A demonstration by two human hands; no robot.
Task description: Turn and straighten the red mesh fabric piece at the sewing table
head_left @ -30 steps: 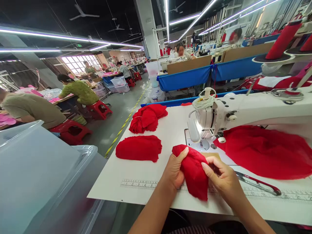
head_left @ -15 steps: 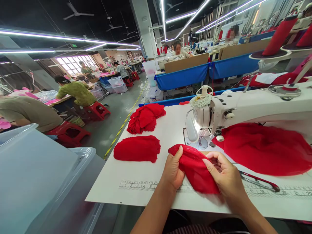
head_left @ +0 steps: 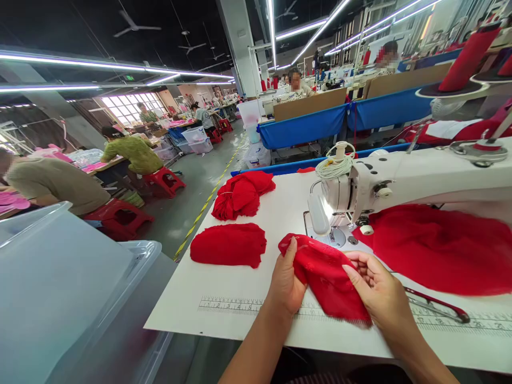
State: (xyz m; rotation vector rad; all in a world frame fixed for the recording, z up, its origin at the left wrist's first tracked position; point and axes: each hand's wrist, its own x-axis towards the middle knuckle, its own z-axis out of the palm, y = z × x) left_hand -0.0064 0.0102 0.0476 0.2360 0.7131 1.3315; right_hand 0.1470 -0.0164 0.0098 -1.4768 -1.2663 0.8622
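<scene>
Both my hands hold one small red fabric piece (head_left: 326, 274) on the white sewing table (head_left: 236, 290), just in front of the sewing machine (head_left: 400, 184). My left hand (head_left: 286, 280) pinches its left edge with the thumb up. My right hand (head_left: 378, 290) grips its right side, fingers curled over the cloth. The piece lies spread low across the printed ruler (head_left: 230, 305) at the table's front edge.
Two stacks of red fabric (head_left: 229, 244) (head_left: 242, 193) lie to the left on the table, a large red cloth (head_left: 440, 248) to the right under the machine arm. Red-handled scissors (head_left: 438, 305) rest beside my right hand. Clear plastic bins (head_left: 68, 298) stand at left. Other workers sit in the background.
The red piece has gone from hanging bunched between my hands to being spread flatter and wider. My right hand has shifted slightly right and down.
</scene>
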